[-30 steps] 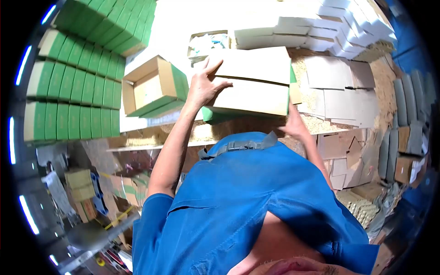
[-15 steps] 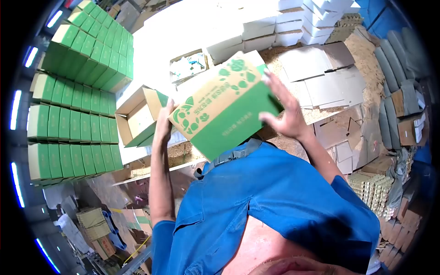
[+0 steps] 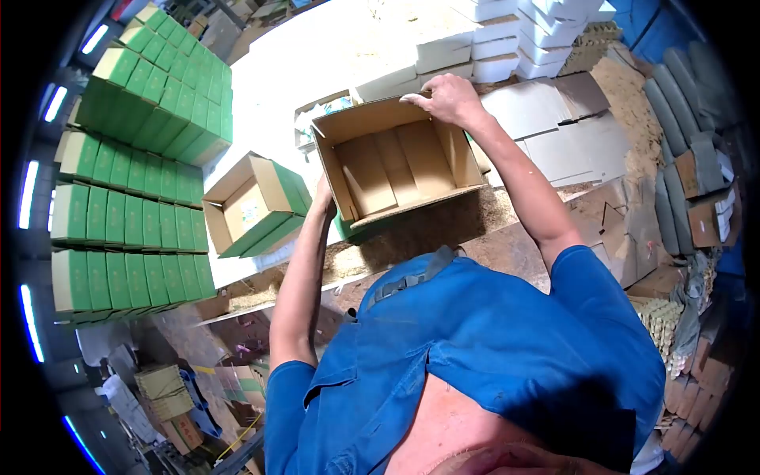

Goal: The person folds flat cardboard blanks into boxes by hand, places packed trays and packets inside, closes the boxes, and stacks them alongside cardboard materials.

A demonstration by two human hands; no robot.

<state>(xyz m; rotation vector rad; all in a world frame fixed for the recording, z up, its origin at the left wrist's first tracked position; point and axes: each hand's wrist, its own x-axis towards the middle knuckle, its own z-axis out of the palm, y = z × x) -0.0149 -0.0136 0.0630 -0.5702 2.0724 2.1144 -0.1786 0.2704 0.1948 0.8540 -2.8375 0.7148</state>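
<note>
An open cardboard box [image 3: 400, 162] is tilted so that its empty brown inside faces me. My right hand [image 3: 450, 99] grips its upper right rim, thumb and fingers pinched over the edge. At the box's left side is my left hand [image 3: 323, 196], its fingers mostly hidden behind the wall. Another open box [image 3: 247, 207], green outside and brown inside, lies on its side to the left. Behind the held box a small carton [image 3: 305, 127] with white and blue bits in it is partly covered.
Green boxes [image 3: 142, 182] stand in tall stacks at the left. White boxes [image 3: 475, 47] are piled at the back. Flat grey cardboard sheets [image 3: 558, 138] lie to the right on the worktable [image 3: 348, 257], near grey rolls [image 3: 673, 107] at the far right.
The box has turned from its printed green side to its open side facing me. My right hand has moved up and left to its rim; my left hand has shifted right along its side.
</note>
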